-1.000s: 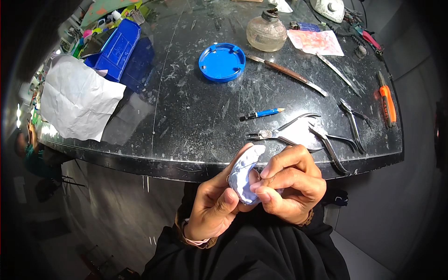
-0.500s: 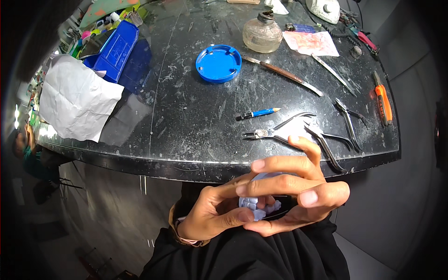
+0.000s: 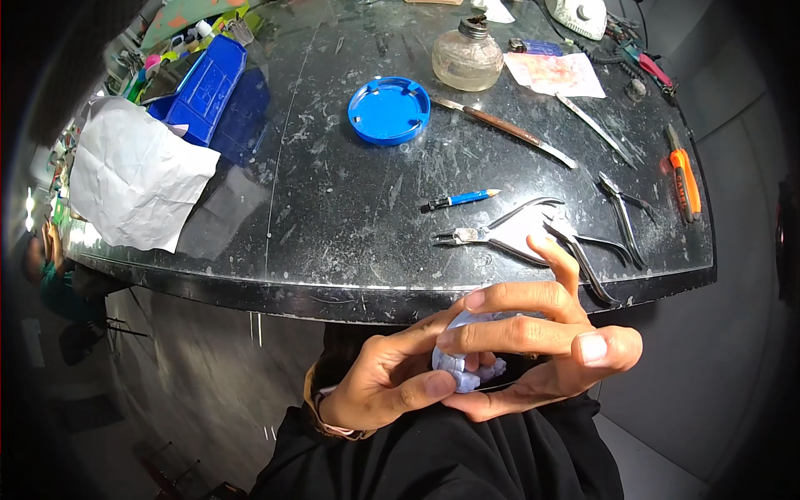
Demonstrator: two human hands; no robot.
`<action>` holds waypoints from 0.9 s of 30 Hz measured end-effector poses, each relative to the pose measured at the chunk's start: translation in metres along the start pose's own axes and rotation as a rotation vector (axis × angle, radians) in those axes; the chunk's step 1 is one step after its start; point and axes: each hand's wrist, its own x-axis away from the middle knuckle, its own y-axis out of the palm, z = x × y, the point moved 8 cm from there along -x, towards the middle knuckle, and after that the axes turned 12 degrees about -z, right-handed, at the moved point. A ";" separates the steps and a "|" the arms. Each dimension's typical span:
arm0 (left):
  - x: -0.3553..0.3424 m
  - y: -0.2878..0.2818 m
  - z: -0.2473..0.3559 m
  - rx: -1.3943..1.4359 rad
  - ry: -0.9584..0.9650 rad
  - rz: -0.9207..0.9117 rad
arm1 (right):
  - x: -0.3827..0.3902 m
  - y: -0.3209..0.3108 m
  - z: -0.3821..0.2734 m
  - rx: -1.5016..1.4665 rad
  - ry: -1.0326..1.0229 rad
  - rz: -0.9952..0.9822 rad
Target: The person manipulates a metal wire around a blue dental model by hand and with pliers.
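In front of my lap, just off the bench's near edge, I hold a pale blue dental cast point(image 3: 451, 364) with tooth shapes along its side. My left hand point(image 3: 379, 383) pinches it at the left, the thumb pressed near the teeth. From the right, my right hand point(image 3: 533, 337) curls round the cast, fingers across its top and thumb beneath. A thin bright line, perhaps a wire, shows by the right thumb. Much of the cast is covered by my fingers. Past my hands lie wire pliers point(image 3: 462, 237), more pliers point(image 3: 575, 242) and a blue pencil point(image 3: 462, 200).
On the dark bench point(image 3: 333, 225) stand a round blue lid point(image 3: 387, 112) and a glass burner bottle point(image 3: 467, 62). A wooden-handled knife point(image 3: 508, 129), small pliers point(image 3: 621, 217) and orange-handled cutters point(image 3: 685, 179) lie right. Crumpled paper point(image 3: 137, 179) and a blue bin point(image 3: 204, 92) are left.
My right hand has shifted slightly to the right, its fingers lifting a little. More of the cast's toothed side shows, and the cast has turned slightly. Both hands keep hold.
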 end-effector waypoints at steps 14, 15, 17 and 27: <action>-0.002 0.003 -0.004 0.079 -0.018 -0.096 | 0.007 -0.002 -0.005 -0.066 -0.086 0.349; -0.002 0.005 -0.004 0.106 -0.046 -0.092 | 0.005 0.001 -0.006 0.021 -0.081 0.259; -0.001 0.004 -0.005 0.133 -0.072 -0.085 | 0.004 0.004 -0.007 0.105 -0.076 0.165; -0.003 0.003 -0.010 0.146 -0.060 -0.008 | 0.003 0.002 -0.006 0.197 -0.028 0.156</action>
